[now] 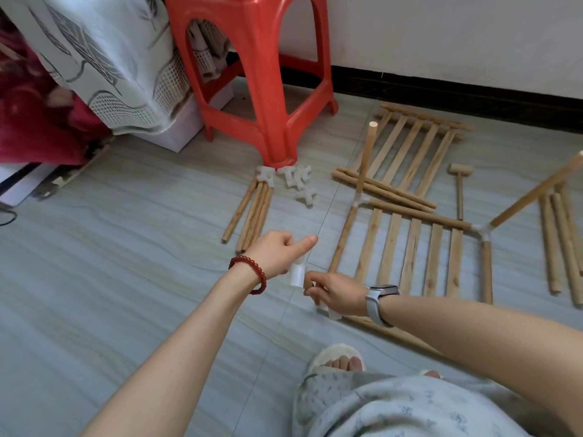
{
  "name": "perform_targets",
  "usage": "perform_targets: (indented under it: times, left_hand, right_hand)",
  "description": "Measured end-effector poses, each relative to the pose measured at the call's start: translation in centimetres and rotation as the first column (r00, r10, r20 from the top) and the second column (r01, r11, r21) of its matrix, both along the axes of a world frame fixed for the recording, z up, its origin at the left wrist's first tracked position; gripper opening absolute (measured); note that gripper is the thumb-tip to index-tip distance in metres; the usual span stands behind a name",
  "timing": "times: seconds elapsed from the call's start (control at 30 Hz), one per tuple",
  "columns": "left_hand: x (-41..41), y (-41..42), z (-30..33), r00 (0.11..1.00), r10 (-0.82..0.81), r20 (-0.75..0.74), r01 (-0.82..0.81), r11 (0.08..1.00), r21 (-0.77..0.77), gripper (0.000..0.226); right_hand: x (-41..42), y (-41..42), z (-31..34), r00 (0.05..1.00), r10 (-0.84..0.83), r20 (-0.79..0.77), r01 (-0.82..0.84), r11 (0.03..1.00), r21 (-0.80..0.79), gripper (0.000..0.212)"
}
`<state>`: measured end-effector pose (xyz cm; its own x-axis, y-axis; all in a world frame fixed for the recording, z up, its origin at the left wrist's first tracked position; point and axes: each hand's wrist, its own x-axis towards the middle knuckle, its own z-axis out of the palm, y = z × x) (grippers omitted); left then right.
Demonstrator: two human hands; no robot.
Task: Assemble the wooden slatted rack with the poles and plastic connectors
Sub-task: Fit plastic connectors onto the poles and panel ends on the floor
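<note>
The left hand (277, 252) is gripping a white plastic connector (297, 274), probably to push it onto the pole end (307, 282) that the right hand (339, 294) is pinching steady. This pole belongs to the slatted panel (413, 247) lying flat on the floor (126, 247), with spare connectors (298, 181) waiting near the red stool (268, 74).
</note>
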<state>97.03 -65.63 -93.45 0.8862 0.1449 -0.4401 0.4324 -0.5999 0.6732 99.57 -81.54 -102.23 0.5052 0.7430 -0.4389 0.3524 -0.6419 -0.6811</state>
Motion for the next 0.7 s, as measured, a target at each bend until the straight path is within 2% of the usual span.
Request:
perform_targets:
  times: [0.07,0.17,0.23,0.37,0.5,0.6,0.63,0.7]
  left_hand:
    - [0.5,0.2,0.3,0.995,0.003,-0.099,-0.006,1.0,-0.031,0.051]
    - [1.1,0.5,0.7,0.968,-0.051,-0.245,0.056,0.998,0.013,0.052]
    - [1.2,0.3,0.8,0.957,-0.078,-0.279,0.093,0.995,0.041,0.05]
    - [0.4,-0.7,0.6,0.987,-0.133,-0.089,0.153,0.949,0.274,0.043]
    - [-1.7,-3.0,-0.5,0.979,-0.1,0.179,-0.001,0.87,0.493,0.034]
    - [-2.7,-4.9,-1.6,0.934,-0.003,0.358,-0.163,0.888,0.43,0.035]
    - [-2.7,-5.0,-1.7,0.912,-0.026,0.409,-0.156,0.902,0.404,0.036]
    - [-2.3,-4.4,-1.6,0.868,-0.168,0.466,-0.03,0.921,0.388,0.034]
  right_hand:
    - [0.0,0.0,0.1,1.0,0.002,-0.007,-0.002,1.0,0.0,0.009]
    - [0.0,0.0,0.1,1.0,0.009,0.0,-0.009,1.0,0.005,0.006]
    - [0.0,-0.1,0.1,1.0,0.009,-0.002,-0.009,1.0,0.007,0.006]
    - [0.0,-0.1,0.2,1.0,-0.006,-0.013,0.006,1.0,-0.004,0.017]
    - [-0.2,-0.2,-0.1,0.998,-0.03,-0.047,0.032,0.999,0.036,0.008]
    - [-0.4,-0.6,0.0,0.997,-0.051,-0.055,0.054,0.997,0.051,0.019]
    - [-0.3,-0.6,0.1,0.997,-0.054,-0.056,0.057,0.997,0.051,0.021]
    - [-0.1,-0.8,0.1,0.997,-0.056,-0.062,0.059,0.997,0.056,0.019]
